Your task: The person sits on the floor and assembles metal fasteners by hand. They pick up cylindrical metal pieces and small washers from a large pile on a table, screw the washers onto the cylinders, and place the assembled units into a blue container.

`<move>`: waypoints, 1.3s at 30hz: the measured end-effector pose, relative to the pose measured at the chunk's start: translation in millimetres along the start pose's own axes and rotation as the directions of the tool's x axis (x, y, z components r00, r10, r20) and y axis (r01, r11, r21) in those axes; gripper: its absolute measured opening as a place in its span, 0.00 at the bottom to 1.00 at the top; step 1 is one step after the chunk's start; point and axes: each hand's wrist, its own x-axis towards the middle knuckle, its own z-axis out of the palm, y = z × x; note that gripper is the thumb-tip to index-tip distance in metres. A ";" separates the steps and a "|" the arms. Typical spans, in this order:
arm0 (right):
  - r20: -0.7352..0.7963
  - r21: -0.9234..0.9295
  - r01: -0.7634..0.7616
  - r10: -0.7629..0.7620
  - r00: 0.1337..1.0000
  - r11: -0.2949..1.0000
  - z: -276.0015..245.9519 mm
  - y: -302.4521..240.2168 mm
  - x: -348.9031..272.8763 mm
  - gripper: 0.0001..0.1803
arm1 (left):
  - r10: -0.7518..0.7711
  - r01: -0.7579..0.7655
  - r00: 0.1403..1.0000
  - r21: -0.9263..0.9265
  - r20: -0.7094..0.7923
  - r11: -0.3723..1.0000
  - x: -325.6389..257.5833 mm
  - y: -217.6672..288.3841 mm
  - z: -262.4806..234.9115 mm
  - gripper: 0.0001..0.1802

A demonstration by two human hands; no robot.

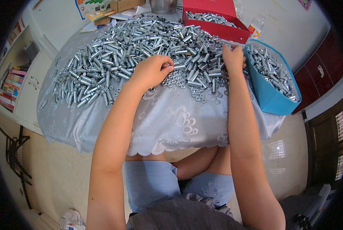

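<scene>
My left hand (152, 71) is closed in a pinch at the front edge of a big heap of silvery metal sleeves (114, 57). A sleeve (179, 67) lies right at its fingertips; whether the fingers grip it I cannot tell. Small metal nuts (175, 79) are gathered just beside that hand. Farther right, my right hand (234, 59) has its fingers curled at the heap's right side, close to the blue box's rim. What it holds is hidden. The blue box (269, 94) contains many bolts with sleeves.
A red box (217, 30) holding more metal parts stands at the back, beside a clear plastic bottle (257, 25). Behind the heap are a metal pot (163, 7) and a cardboard box (127, 4). The grey patterned tablecloth (160, 126) hangs over the table's near edge.
</scene>
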 end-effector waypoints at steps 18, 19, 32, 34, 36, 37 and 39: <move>0.369 -0.381 -0.072 0.223 0.902 0.922 -12.1 -19.1 -7.1 0.58 | -0.013 0.014 1.000 0.030 -0.009 0.999 1.6 3.7 1.0 0.09; 0.388 -0.389 -0.074 0.235 0.891 0.918 -13.4 -22.2 -9.0 0.58 | -0.011 0.012 1.000 0.030 -0.014 0.999 1.3 3.1 1.6 0.08; 0.451 -0.100 0.266 -0.194 0.871 0.959 0.5 -26.7 -19.4 0.49 | 0.027 -0.026 0.999 0.046 -0.020 0.999 2.6 2.4 4.8 0.11; 0.509 -0.048 0.269 -0.209 0.835 0.962 -2.2 -31.8 -22.0 0.46 | 0.049 -0.047 0.999 0.067 -0.015 0.997 2.4 3.8 7.1 0.11; 0.484 0.028 0.282 -0.260 0.835 0.959 1.3 -32.7 -25.9 0.39 | 0.072 -0.071 0.997 0.082 -0.020 0.994 3.0 3.1 8.9 0.11; 0.513 0.048 0.289 -0.272 0.814 0.956 2.7 -34.7 -27.5 0.39 | 0.083 -0.081 0.996 0.088 -0.026 0.993 3.0 1.7 9.8 0.11; 0.568 0.091 0.299 -0.296 0.768 0.950 4.8 -40.3 -30.3 0.40 | 0.078 -0.075 0.996 0.095 -0.032 0.993 1.9 0.5 11.0 0.11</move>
